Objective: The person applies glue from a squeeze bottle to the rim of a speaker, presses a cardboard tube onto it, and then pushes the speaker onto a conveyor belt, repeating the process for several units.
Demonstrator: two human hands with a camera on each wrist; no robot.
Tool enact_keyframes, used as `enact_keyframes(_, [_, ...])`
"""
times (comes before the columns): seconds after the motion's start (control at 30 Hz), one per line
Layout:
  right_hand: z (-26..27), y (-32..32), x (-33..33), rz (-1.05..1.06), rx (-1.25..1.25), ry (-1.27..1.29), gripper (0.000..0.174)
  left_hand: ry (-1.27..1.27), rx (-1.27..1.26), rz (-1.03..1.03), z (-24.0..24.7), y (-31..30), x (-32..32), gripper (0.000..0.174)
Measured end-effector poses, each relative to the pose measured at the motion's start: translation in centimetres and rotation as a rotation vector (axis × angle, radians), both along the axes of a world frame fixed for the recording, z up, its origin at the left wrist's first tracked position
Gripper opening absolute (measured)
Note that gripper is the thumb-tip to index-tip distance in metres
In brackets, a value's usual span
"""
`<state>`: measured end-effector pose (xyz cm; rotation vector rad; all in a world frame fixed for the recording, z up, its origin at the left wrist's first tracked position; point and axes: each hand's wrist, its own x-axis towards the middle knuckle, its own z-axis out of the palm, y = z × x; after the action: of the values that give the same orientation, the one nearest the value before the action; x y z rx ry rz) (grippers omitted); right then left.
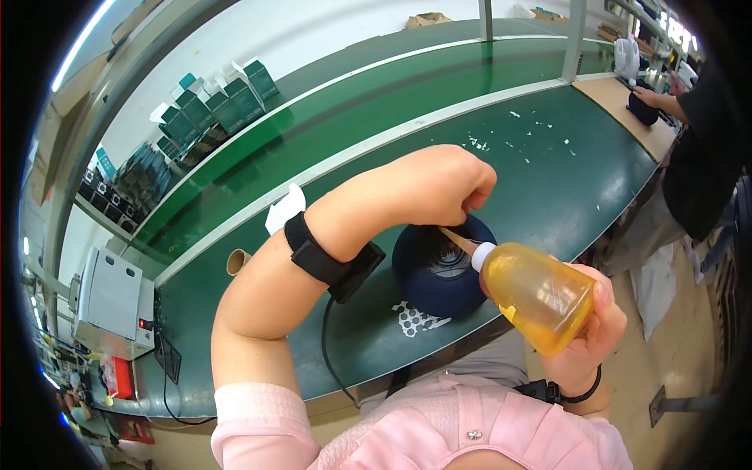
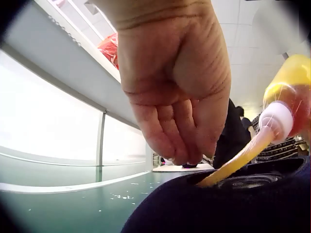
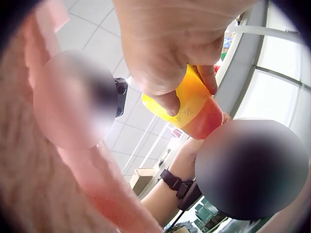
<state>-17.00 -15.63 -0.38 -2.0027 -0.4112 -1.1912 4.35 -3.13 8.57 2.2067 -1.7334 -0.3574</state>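
A round navy speaker-like piece [image 1: 429,283] sits on the green bench, its ringed dark opening facing up. My right hand [image 1: 599,317] grips a clear squeeze bottle [image 1: 536,294] of yellow liquid by its base, tilted down to the left. Its long narrow nozzle [image 2: 238,162] reaches into the opening near the inner rim. My left hand [image 1: 446,184] is above the far edge of the navy piece, fingers loosely curled downward and nothing visible in them. In the left wrist view its fingertips [image 2: 180,158] are just over the rim, beside the nozzle tip.
A perforated white scrap [image 1: 419,319] lies beside the navy piece; white crumbs dot the bench [image 1: 540,188]. Green boxes [image 1: 211,110] stand at the back left, a grey machine [image 1: 113,301] at the left. Another person [image 1: 693,149] works at the right end. A cardboard tube [image 1: 236,262] sits behind my left arm.
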Motion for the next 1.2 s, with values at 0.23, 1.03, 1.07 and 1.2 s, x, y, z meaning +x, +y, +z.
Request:
enact_keyframes(0.23, [-0.2,-0.2,0.0,0.035,-0.013,0.002,0.09,-0.164,0.035,-0.102,-1.2,0.5,0.0,0.021])
enact_keyframes(1.03, [0.2,1.4,-2.2,0.789,0.488,0.402,0.058,0.471,-0.376,0.641,-5.0,6.4,-1.5,0.034])
enact_keyframes(1.07, [0.3,1.7,-2.5,0.787,0.491,0.407,0.058,0.477,-0.373,0.642,-5.1,6.6,-1.6,0.034])
enact_keyframes(1.2, [0.5,2.4,-3.6,0.597,0.482,0.494,0.048,0.421,-0.365,0.655,-5.1,7.2,-2.4,0.033])
